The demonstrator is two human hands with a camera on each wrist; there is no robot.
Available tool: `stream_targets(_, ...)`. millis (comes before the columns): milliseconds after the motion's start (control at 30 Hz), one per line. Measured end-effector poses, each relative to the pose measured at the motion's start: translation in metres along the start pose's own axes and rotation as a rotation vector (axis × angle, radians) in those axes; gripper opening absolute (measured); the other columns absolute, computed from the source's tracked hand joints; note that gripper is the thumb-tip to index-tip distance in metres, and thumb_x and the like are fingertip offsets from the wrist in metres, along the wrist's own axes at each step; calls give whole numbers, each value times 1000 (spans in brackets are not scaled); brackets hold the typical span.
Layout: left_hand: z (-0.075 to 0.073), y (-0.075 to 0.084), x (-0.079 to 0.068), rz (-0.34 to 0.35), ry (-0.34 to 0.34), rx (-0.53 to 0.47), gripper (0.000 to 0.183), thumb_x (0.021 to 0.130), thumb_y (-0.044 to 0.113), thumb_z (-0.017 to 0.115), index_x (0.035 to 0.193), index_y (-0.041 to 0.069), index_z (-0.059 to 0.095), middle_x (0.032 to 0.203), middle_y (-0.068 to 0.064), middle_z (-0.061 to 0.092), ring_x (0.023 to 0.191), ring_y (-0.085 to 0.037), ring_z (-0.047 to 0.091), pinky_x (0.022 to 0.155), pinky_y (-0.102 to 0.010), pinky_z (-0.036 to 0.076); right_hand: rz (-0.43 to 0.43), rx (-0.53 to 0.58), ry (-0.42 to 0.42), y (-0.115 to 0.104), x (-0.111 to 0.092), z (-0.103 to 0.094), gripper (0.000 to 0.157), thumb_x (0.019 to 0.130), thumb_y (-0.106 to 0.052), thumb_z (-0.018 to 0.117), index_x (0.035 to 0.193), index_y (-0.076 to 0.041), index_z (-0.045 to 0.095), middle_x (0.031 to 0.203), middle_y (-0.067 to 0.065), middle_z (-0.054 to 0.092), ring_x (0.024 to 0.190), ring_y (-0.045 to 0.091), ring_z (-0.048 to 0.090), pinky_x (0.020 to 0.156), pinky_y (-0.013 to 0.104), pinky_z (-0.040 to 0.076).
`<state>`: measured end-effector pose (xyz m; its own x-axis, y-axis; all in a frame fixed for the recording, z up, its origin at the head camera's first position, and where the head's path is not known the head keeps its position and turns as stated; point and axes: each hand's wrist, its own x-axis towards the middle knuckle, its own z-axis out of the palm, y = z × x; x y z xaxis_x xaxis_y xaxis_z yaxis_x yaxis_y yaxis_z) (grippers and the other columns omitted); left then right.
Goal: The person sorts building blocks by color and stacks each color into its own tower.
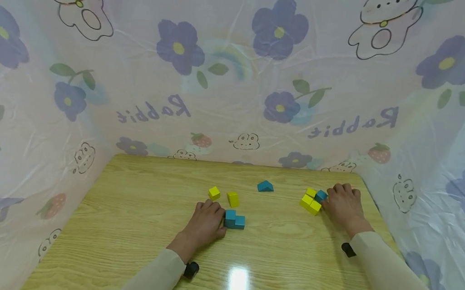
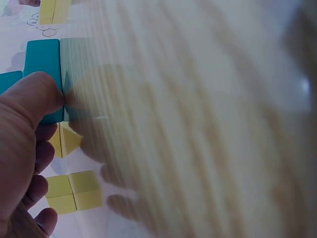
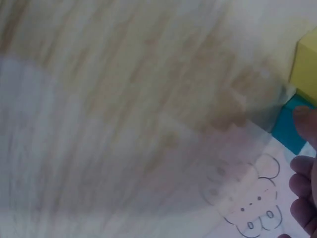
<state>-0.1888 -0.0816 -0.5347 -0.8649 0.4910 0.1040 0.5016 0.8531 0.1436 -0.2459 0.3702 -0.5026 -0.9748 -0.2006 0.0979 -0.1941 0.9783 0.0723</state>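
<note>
A glossy, wood-grained counter (image 1: 147, 243) carries everything, with a bright glare (image 1: 238, 289) on its near side; pale cloth (image 1: 227, 8) printed with purple flowers, rabbits and mirrored lettering rises behind it and at both sides. Mid-counter, the blue stack (image 1: 234, 221) runs left to right, its taller step at the left end, where the left hand (image 1: 206, 222) grips it, thumb on the near face. Just beyond lie a yellow cube (image 1: 214, 192) and, to its right, a yellow piece (image 1: 233, 199), longer near to far. Farther off, the blue wedge (image 1: 265, 186) has its long axis left to right. At right, the right hand (image 1: 342, 206) pinches a blue block (image 1: 321, 195) beside the yellow blocks (image 1: 307, 201), whose near row slants from far left to near right.
</note>
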Motion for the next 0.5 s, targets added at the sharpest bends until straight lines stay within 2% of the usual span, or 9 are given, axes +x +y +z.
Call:
stream_targets(133,1,0,0,-3,-7,3,38,98,42,71,120,11,69,114,0,62,106,-21,48,94,-42,38,0,20,-10,4,-1,7,42,103,-29,66,127,5,65,125,24,61,117,48,48,97,70,38)
stream_targets(233,0,0,0,-5,-11,5,38,98,42,71,120,11,69,114,0,62,107,-21,48,95,-43,38,-9,17,28,6,-2,10,40,103,-25,65,128,6,61,123,26,59,117,51,47,95,72,37)
stream_targets(367,0,1,0,-7,-11,2,38,98,42,71,120,11,69,115,0,62,107,-21,48,95,-42,38,-48,-6,175,6,0,9,40,97,-22,72,121,5,56,115,25,56,111,50,47,92,68,39)
stream_targets(500,1,-1,1,-6,-6,5,39,98,43,71,121,11,69,115,0,62,107,-21,48,94,-42,37,-161,-62,327,-1,9,3,46,89,-24,81,114,3,53,110,23,55,104,45,49,90,63,41)
